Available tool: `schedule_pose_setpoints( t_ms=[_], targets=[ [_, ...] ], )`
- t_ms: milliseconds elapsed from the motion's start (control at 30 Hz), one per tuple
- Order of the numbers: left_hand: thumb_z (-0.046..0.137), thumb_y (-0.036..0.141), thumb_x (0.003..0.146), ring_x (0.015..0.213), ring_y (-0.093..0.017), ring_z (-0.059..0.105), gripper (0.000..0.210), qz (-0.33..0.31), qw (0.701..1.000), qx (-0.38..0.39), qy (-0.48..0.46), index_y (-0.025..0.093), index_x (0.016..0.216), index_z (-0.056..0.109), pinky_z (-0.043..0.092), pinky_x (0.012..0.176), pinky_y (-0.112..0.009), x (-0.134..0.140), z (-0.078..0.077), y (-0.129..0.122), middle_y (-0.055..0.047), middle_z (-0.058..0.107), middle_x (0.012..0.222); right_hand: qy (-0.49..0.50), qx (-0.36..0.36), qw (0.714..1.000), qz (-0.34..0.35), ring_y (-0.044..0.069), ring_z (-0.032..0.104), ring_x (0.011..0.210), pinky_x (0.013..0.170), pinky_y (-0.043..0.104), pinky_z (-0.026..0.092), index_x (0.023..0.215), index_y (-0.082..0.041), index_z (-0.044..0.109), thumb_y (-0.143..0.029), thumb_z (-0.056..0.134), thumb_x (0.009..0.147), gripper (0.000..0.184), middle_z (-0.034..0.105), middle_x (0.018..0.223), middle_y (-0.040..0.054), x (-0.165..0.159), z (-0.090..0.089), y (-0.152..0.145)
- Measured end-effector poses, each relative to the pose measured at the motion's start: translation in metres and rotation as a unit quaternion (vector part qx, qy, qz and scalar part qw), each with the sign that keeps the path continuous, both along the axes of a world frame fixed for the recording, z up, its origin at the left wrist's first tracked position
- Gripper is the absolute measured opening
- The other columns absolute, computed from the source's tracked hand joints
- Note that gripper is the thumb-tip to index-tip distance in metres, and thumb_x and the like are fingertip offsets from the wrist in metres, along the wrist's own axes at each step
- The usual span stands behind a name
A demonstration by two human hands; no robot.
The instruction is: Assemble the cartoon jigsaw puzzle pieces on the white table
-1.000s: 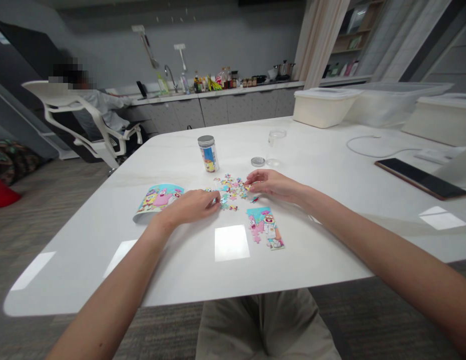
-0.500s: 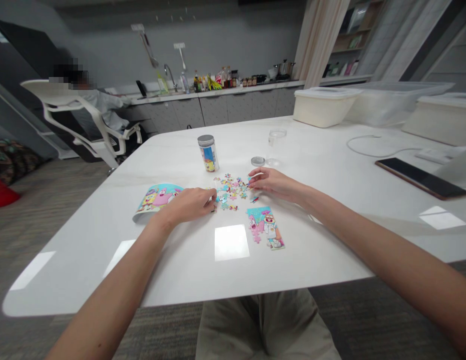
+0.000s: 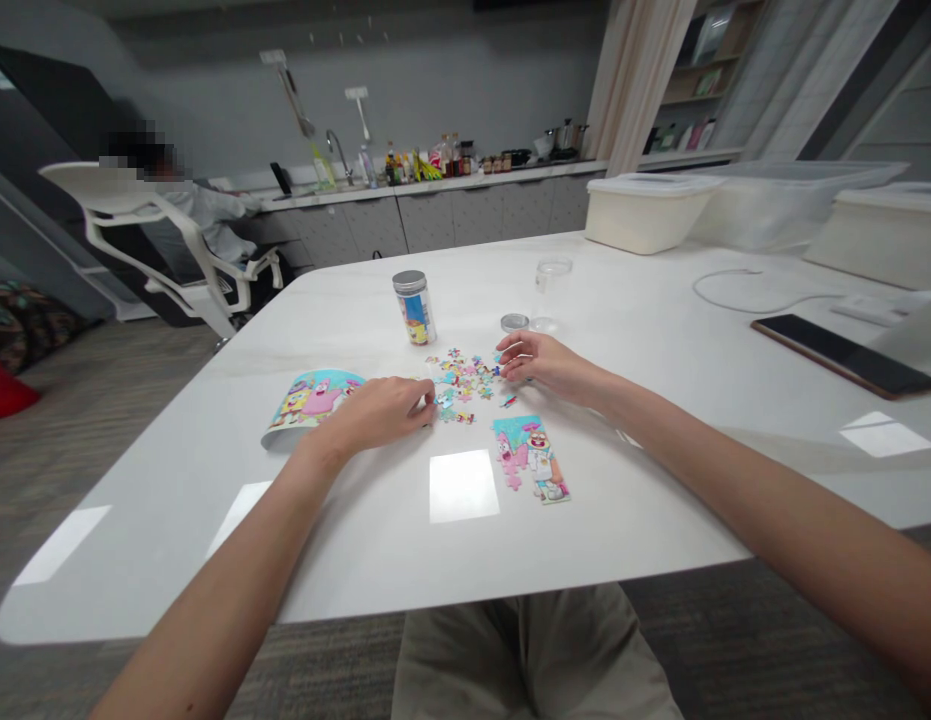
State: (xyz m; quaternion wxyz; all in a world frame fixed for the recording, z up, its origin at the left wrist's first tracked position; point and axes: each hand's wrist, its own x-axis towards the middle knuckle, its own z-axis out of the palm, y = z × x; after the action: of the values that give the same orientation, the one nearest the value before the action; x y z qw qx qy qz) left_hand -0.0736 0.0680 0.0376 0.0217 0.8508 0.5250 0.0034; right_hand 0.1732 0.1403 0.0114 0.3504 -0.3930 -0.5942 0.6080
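Note:
Loose jigsaw pieces [image 3: 469, 378] lie in a scattered pile on the white table. My left hand [image 3: 386, 408] rests at the pile's left edge, fingers curled in toward the thumb; whatever is between the tips is hidden. At the right edge my right hand [image 3: 536, 358] hovers with its fingers slightly apart, close to a few blue pieces. Nearer to me sits a partly joined puzzle [image 3: 531, 455] showing a pink figure and one in a white coat, with a gap at its lower left. A curled picture sheet [image 3: 307, 405] lies behind my left wrist.
Beyond the pile stand a lidded jar [image 3: 414, 308], a clear open jar [image 3: 553, 295] and a loose metal lid [image 3: 514, 322]. A phone [image 3: 847, 352], a cable [image 3: 735, 300] and plastic bins [image 3: 649, 212] are on the right. A person [image 3: 210, 215] sits at the far counter.
Both hands stay almost in place. The fingers of my right hand have spread a little over the pieces. The joined puzzle looks the same.

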Motion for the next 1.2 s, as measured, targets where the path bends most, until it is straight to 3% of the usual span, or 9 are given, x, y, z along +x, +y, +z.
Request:
schedule_pose_setpoints(
  t_ms=[67,133,267,467,633,800,1033,1100,1200],
  targets=[
    [0.047,0.030,0.084,0.056,-0.013,0.050,0.017,0.045,0.996,0.034,-0.071,0.020,0.087,0.060,0.029,0.054,-0.025,0.007,-0.003,-0.001,0.001,0.057,0.063,0.004,0.006,1.000,0.024,0.018,0.060,0.075,0.067,0.034,0.052,0.088,-0.020,0.055,0.000,0.060,0.057,0.038,0.055,0.086,0.0043,-0.003,-0.001,-0.002],
    [0.051,0.033,0.082,0.054,-0.012,0.048,0.017,0.118,0.971,0.053,-0.203,0.019,0.084,0.060,0.030,0.053,-0.024,0.016,-0.009,-0.002,0.004,0.050,0.056,0.014,0.018,0.998,0.052,0.017,0.059,0.074,0.064,0.033,0.051,0.090,-0.021,0.055,-0.001,0.060,0.056,0.040,0.054,0.088,0.0037,-0.006,0.000,-0.007],
    [0.062,0.039,0.076,0.048,-0.008,0.041,0.023,0.118,0.903,-0.093,-0.403,0.018,0.085,0.064,0.029,0.048,-0.022,0.033,-0.021,-0.004,0.006,0.044,0.051,0.031,0.057,0.994,0.092,0.014,0.057,0.074,0.067,0.031,0.050,0.091,-0.021,0.055,-0.006,0.062,0.059,0.036,0.052,0.087,0.0015,-0.016,0.001,-0.020],
    [0.064,0.037,0.076,0.062,-0.011,0.055,0.021,0.089,0.806,-0.225,-0.540,0.016,0.080,0.061,0.038,0.048,-0.020,0.041,-0.023,-0.008,-0.002,0.063,0.071,0.000,0.084,0.992,0.095,0.014,0.054,0.075,0.065,0.028,0.046,0.088,-0.021,0.053,-0.009,0.063,0.060,0.032,0.048,0.075,-0.0020,-0.023,0.001,-0.034],
    [0.064,0.039,0.078,0.066,-0.013,0.060,0.023,0.123,0.769,-0.244,-0.578,0.016,0.081,0.062,0.041,0.049,-0.020,0.039,-0.018,-0.009,-0.004,0.066,0.072,-0.011,0.086,0.990,0.111,0.014,0.053,0.074,0.065,0.028,0.045,0.087,-0.021,0.052,-0.011,0.062,0.059,0.032,0.049,0.072,-0.0026,-0.020,0.003,-0.033],
    [0.061,0.033,0.081,0.066,-0.012,0.060,0.018,0.148,0.762,-0.247,-0.580,0.017,0.087,0.067,0.041,0.053,-0.021,0.035,-0.014,-0.008,-0.004,0.069,0.076,-0.044,0.122,0.988,0.086,0.015,0.053,0.070,0.064,0.030,0.044,0.084,-0.020,0.052,-0.010,0.055,0.057,0.029,0.050,0.071,-0.0023,-0.014,0.001,-0.019],
    [0.061,0.024,0.078,0.065,-0.010,0.055,0.018,0.141,0.781,-0.269,-0.546,0.018,0.093,0.070,0.041,0.054,-0.022,0.036,-0.011,-0.010,-0.002,0.067,0.076,-0.129,0.206,0.969,0.045,0.017,0.052,0.074,0.065,0.030,0.045,0.081,-0.020,0.053,-0.005,0.048,0.059,0.028,0.052,0.081,0.0021,-0.012,-0.010,-0.009],
    [0.063,0.025,0.077,0.066,-0.011,0.055,0.019,0.128,0.785,-0.282,-0.537,0.018,0.093,0.069,0.041,0.054,-0.022,0.036,-0.012,-0.011,-0.002,0.066,0.075,-0.169,0.253,0.951,0.047,0.017,0.052,0.074,0.065,0.030,0.045,0.083,-0.020,0.053,-0.003,0.046,0.061,0.029,0.053,0.086,0.0034,-0.011,-0.012,-0.010],
    [0.065,0.026,0.074,0.066,-0.011,0.055,0.017,0.113,0.785,-0.296,-0.533,0.018,0.089,0.066,0.039,0.053,-0.021,0.036,-0.013,-0.011,-0.001,0.064,0.074,-0.242,0.368,0.896,0.064,0.017,0.054,0.079,0.071,0.032,0.045,0.089,-0.021,0.054,0.001,0.043,0.067,0.033,0.053,0.094,0.0050,-0.007,-0.011,-0.014]
  ],
)
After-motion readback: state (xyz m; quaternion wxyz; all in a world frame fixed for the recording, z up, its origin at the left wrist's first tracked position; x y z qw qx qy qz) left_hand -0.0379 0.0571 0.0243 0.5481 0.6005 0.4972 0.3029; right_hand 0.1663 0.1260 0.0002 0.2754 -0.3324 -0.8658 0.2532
